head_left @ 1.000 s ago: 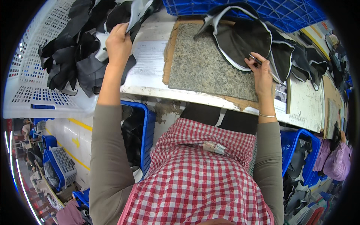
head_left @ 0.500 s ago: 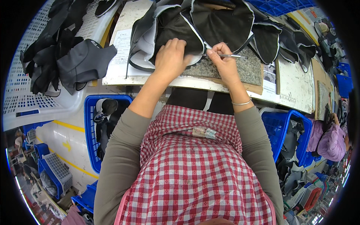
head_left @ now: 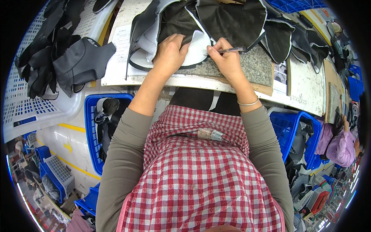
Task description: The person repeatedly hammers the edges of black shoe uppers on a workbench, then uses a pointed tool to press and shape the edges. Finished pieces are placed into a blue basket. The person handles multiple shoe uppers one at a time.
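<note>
A black shoe upper (head_left: 179, 23) with white lining lies spread over the workbench, and one flap is turned back so its white lining (head_left: 197, 48) faces up. My left hand (head_left: 170, 53) is closed over the flap's left part, with its fingertips partly hidden. In my right hand (head_left: 227, 62) is a slim pen (head_left: 234, 50), lying across the fingers and pointing right. My right thumb and fingertips meet at the flap's right edge, beside a speckled stone slab (head_left: 253, 66). More black uppers (head_left: 278, 40) overlap toward the right.
At left, a white perforated basket (head_left: 73, 104) carries dark uppers (head_left: 79, 63). Blue crates (head_left: 92, 135) with pieces stand below the workbench (head_left: 154, 79) on both sides. A printed sheet (head_left: 120, 48) lies at its left end. Another person (head_left: 340, 145) sits far right.
The flap that lay dark side up is now turned back, showing white lining. My left hand has shifted slightly left and down; the pen in my right hand has tilted upward at its right end.
</note>
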Demonstrator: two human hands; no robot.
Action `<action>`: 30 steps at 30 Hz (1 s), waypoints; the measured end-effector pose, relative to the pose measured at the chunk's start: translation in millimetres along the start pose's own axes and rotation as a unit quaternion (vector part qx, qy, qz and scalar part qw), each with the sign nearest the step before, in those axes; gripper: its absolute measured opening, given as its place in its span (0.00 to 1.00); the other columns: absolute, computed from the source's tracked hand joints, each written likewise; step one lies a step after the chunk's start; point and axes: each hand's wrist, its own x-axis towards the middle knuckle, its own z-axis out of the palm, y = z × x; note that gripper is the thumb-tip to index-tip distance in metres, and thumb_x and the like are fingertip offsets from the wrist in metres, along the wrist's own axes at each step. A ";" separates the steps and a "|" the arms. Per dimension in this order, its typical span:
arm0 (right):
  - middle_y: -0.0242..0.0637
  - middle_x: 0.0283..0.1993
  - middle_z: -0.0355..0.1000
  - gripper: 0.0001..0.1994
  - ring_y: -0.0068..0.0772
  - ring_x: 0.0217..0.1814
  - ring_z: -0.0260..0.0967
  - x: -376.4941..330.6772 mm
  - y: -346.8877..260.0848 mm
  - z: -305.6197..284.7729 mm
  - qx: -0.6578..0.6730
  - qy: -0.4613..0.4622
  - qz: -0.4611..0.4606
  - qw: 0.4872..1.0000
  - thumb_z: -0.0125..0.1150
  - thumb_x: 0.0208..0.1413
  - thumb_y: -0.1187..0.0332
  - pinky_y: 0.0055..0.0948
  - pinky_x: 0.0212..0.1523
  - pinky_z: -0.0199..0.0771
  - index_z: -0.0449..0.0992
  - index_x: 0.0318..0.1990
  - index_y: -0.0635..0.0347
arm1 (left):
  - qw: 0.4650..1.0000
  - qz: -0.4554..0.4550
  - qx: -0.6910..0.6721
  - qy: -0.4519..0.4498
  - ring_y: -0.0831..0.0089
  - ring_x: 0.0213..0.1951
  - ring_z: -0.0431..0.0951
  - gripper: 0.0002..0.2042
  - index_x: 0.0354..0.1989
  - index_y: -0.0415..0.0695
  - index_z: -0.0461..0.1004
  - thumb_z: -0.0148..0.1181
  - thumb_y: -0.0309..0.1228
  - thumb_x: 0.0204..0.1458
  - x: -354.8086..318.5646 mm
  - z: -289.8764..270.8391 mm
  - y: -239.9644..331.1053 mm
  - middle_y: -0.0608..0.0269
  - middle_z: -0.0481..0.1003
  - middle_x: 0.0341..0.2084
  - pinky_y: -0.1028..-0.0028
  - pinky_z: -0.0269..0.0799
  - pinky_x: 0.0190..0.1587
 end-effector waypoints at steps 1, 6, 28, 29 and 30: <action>0.31 0.23 0.74 0.14 0.19 0.26 0.67 0.6 0.7 0.3 0.001 0.002 -0.001 1.000 0.70 0.60 0.62 0.26 0.29 0.69 0.73 0.32 0.61 | 1.000 0.000 0.002 0.002 0.44 0.44 0.80 0.14 0.44 0.35 0.78 0.65 0.33 0.57 -0.2 1.0 -1.4 0.45 0.80 0.40 0.56 0.76 0.46; 0.27 0.25 0.72 0.12 0.17 0.26 0.64 -0.4 -6.3 0.4 0.032 -0.003 -0.001 0.999 0.68 0.62 0.63 0.24 0.27 0.65 0.74 0.32 0.60 | 1.000 -0.001 0.001 0.001 0.45 0.43 0.81 0.15 0.46 0.36 0.79 0.66 0.35 0.57 1.6 -2.0 5.2 0.46 0.80 0.40 0.57 0.76 0.45; 0.37 0.29 0.69 0.14 0.34 0.29 0.66 43.4 -81.1 -180.8 -0.188 0.300 -0.333 0.874 0.75 0.54 0.66 0.32 0.32 0.69 0.72 0.33 0.60 | 0.927 0.135 0.217 0.274 0.66 0.34 0.84 0.11 0.43 0.34 0.83 0.67 0.29 0.58 37.9 -235.6 104.1 0.51 0.84 0.35 0.73 0.77 0.44; 0.30 0.25 0.68 0.14 0.23 0.26 0.63 34.3 -87.5 -206.5 -0.178 0.313 -0.296 0.885 0.76 0.55 0.63 0.26 0.29 0.66 0.74 0.32 0.59 | 0.902 0.162 0.268 0.295 0.70 0.32 0.83 0.10 0.44 0.36 0.83 0.67 0.29 0.58 43.0 -241.0 123.7 0.53 0.84 0.33 0.74 0.76 0.41; 0.25 0.23 0.65 0.14 0.17 0.25 0.59 27.8 -89.5 -235.4 -0.185 0.349 -0.235 0.888 0.76 0.55 0.61 0.22 0.27 0.62 0.75 0.33 0.58 | 0.902 0.148 0.277 0.297 0.74 0.38 0.83 0.12 0.47 0.41 0.84 0.68 0.33 0.59 53.2 -240.5 145.7 0.55 0.85 0.36 0.76 0.74 0.46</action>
